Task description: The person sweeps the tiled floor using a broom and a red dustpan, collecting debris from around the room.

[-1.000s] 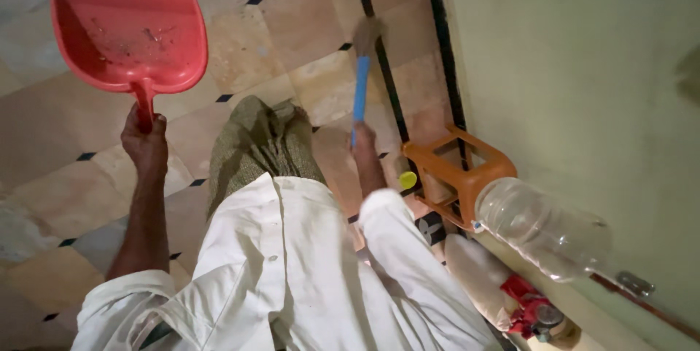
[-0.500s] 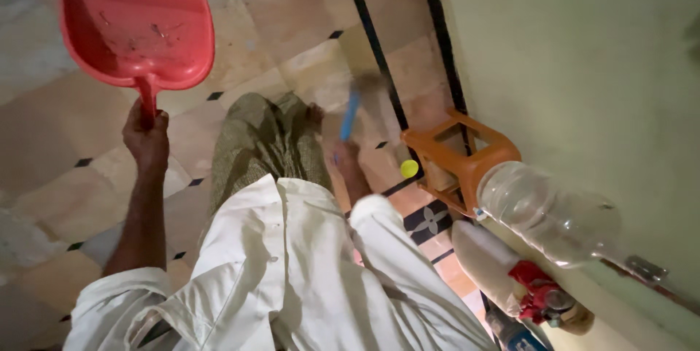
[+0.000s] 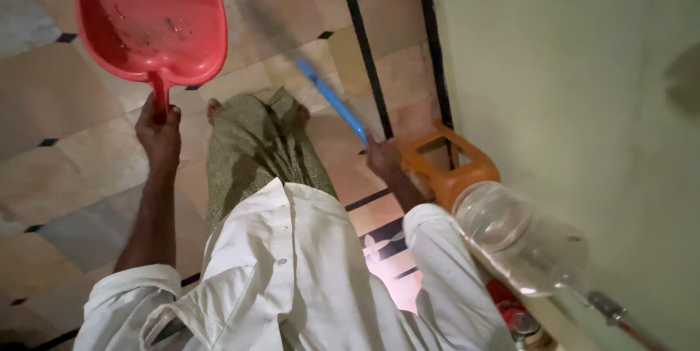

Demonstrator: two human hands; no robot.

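Head view, looking down my own body to the tiled floor (image 3: 65,96). My left hand (image 3: 160,132) is clenched around the short handle of a red dustpan (image 3: 149,19), held up off the floor with its scoop pointing away from me toward the far left corner of the floor; specks of dust and a few strands of debris lie inside the scoop. My right hand (image 3: 383,158) is closed on the near end of a blue broom handle (image 3: 332,99), which slants up and leftward from the hand across the floor in front of my feet; its far end is blurred, so I cannot tell what the head looks like or whether it touches the tiles.

Between the two hands, my olive-green trouser legs (image 3: 255,154) and bare feet stand on the beige tiles with small dark diamond insets. My white shirt (image 3: 292,278) fills the near edge of the view, sleeves rolled at both forearms.

Along the right edge of the floor run two dark border strips (image 3: 361,45) and a pale green wall (image 3: 569,67). An orange plastic stool (image 3: 456,169) stands against the wall, just beside my right hand. Nearer to me, a clear plastic bottle (image 3: 518,238) lies on its side above the stool; something red (image 3: 503,296) shows beneath it, too hidden to identify.
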